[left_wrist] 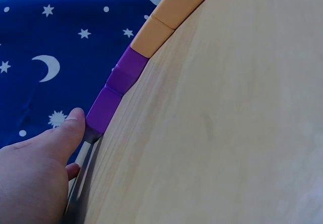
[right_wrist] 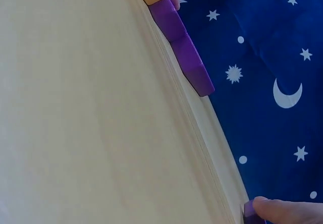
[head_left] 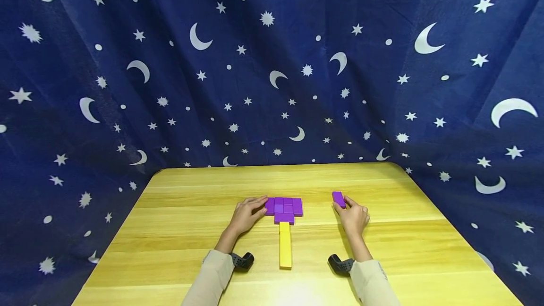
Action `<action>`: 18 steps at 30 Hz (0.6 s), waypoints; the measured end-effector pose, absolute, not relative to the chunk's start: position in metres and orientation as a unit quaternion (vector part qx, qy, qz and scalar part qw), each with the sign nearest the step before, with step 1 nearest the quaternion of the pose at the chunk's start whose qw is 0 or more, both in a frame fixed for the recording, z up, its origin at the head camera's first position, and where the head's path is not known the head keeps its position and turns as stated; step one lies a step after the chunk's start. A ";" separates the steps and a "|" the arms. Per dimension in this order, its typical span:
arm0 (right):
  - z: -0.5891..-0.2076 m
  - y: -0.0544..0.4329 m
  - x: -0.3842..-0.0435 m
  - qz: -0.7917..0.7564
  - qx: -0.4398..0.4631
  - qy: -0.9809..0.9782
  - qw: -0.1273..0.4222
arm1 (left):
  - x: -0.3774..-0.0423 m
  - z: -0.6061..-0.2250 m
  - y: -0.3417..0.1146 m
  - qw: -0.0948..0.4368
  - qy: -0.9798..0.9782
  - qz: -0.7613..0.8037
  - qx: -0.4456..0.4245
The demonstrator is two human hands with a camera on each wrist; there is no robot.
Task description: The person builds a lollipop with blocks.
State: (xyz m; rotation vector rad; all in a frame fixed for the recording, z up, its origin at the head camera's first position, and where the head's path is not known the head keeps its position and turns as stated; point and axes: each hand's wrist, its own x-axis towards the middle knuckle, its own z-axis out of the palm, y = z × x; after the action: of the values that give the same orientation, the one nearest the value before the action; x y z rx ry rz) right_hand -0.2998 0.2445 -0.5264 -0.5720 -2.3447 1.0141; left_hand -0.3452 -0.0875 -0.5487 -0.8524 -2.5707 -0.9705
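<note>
Several purple blocks (head_left: 284, 205) lie edge to edge on the table, forming a wide shape with one block at its lower middle. Below it, yellow blocks (head_left: 285, 249) run in a line toward the person. My left hand (head_left: 244, 215) touches the left end of the purple group with its fingers; in the left wrist view, the thumb (left_wrist: 75, 118) is against the end purple block (left_wrist: 103, 110). Off to the right, my right hand (head_left: 354, 216) pinches a separate purple block (head_left: 338, 199) between thumb and fingers. Only part of that block (right_wrist: 251, 211) shows in the right wrist view.
The light wooden table (head_left: 178, 211) carries the blocks. A dark blue curtain (head_left: 255, 84) with white moons and stars hangs behind it and at both sides. Black wrist devices (head_left: 243, 261) are strapped on both arms.
</note>
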 end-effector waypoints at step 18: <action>-0.525 0.236 -0.334 0.412 -0.091 -0.869 0.257 | -0.343 -0.548 -0.086 0.137 -0.885 -0.334 -0.294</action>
State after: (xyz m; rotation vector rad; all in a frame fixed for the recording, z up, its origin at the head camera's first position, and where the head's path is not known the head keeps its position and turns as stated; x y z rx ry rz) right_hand -0.3336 0.2360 -0.5248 -0.2462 -2.3577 1.1188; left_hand -0.3433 -0.0863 -0.5477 -0.8505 -2.5608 -0.9669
